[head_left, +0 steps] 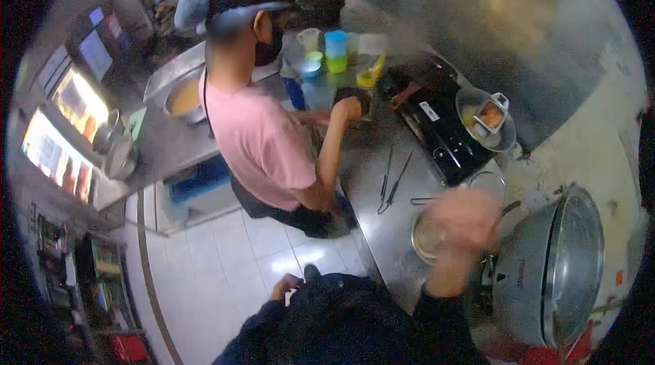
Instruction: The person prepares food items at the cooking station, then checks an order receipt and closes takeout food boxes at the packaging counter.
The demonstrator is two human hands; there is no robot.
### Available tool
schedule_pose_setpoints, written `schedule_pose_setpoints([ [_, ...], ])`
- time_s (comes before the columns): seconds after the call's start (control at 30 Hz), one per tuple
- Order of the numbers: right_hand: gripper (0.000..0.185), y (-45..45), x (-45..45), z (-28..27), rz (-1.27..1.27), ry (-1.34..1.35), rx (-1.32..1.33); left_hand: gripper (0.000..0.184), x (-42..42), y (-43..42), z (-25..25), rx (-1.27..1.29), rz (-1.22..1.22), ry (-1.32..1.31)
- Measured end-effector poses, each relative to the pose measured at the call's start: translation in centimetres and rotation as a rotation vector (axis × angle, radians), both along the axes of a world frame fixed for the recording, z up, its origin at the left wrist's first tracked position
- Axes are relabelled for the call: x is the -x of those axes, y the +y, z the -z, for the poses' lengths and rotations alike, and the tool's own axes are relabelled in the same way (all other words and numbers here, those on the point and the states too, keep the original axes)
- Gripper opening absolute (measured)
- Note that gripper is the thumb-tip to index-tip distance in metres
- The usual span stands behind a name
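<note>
My right hand [464,218], smeared by motion, is raised above the steel counter [372,191], over a round metal-rimmed bowl [428,237]. Whether it holds anything cannot be made out. Low in the view, my left hand [286,287] is near my body with its fingers curled; a small whitish thing shows beside them, too unclear to name. Black-handled tongs [390,191] lie on the counter to the left of my right hand. Beyond it, a pot [503,134] with food in a white-framed holder [491,116] sits on a black stove [430,116].
A co-worker in a pink shirt [256,136] stands at the counter, hands near a dark container. A large grey cooker [522,276] is at the right. Blue and green containers [336,51] stand behind. A pan of orange food [184,99] is at left.
</note>
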State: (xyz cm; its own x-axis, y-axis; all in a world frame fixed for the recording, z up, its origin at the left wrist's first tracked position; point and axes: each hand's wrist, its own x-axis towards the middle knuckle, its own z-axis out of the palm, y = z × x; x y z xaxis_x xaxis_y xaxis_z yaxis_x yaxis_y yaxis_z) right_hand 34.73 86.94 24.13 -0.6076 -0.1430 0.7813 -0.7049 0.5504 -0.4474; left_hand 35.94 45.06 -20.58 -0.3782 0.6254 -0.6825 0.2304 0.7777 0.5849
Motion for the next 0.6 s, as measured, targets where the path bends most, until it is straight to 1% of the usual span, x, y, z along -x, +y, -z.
schedule_pose_setpoints([
  [0.03, 0.021, 1.5, -0.5, -1.8, 0.004, -0.113, 0.061, 0.039, -0.9, 0.1, -3.0, 0.025, -0.352, -0.227],
  [0.07, 0.022, 2.5, -1.1, -3.0, 0.029, -0.214, 0.125, 0.045, -0.7, -0.6, -2.9, 0.054, -0.527, -0.343],
  [0.1, 0.022, 2.6, -1.2, -0.6, 0.044, -0.373, 0.291, 0.047, -0.1, -1.3, -2.2, -0.045, -0.416, -0.293],
  [0.13, 0.022, 2.6, -1.4, 1.8, 0.067, -0.516, 0.477, 0.046, -0.2, -1.8, -1.3, -0.133, -0.362, -0.218],
  [0.2, 0.02, 0.4, -3.1, 9.9, -0.066, -0.786, 0.901, 0.045, -0.7, -3.1, 1.2, -0.301, -0.258, -0.046],
  [0.23, 0.019, -0.9, -4.7, 11.4, -0.189, -0.848, 1.04, 0.035, -1.5, -3.1, 1.3, -0.221, -0.201, 0.042],
  [0.3, 0.022, -3.5, -7.2, 11.7, 0.078, -0.965, 1.141, 0.044, -1.1, -2.0, -0.6, 0.005, -0.383, -0.114],
  [0.4, 0.024, -3.0, -8.7, 15.7, -0.08, -1.252, 0.96, 0.037, -0.4, -1.0, -2.8, 0.115, 0.041, 0.053],
  [0.43, 0.025, -3.2, -9.4, 17.3, -0.093, -1.257, 0.952, 0.031, -0.7, -0.4, -3.0, 0.198, -0.462, -0.235],
  [0.47, 0.025, -3.9, -9.9, 19.0, -0.109, -1.259, 0.945, 0.029, -0.6, 0.2, -3.6, 0.149, -0.537, -0.263],
  [0.53, 0.026, -5.2, -9.3, 19.3, -0.162, -1.313, 0.888, 0.029, -0.6, 0.8, -5.4, 0.055, -0.691, -0.316],
  [0.57, 0.027, -5.9, -9.0, 18.0, -0.196, -1.367, 0.84, 0.037, -0.1, 1.7, -7.1, 0.065, -0.677, -0.31],
  [0.6, 0.027, -6.6, -8.8, 17.4, -0.229, -1.422, 0.792, 0.038, 0.1, 1.6, -6.4, 0.072, -0.714, -0.33],
])
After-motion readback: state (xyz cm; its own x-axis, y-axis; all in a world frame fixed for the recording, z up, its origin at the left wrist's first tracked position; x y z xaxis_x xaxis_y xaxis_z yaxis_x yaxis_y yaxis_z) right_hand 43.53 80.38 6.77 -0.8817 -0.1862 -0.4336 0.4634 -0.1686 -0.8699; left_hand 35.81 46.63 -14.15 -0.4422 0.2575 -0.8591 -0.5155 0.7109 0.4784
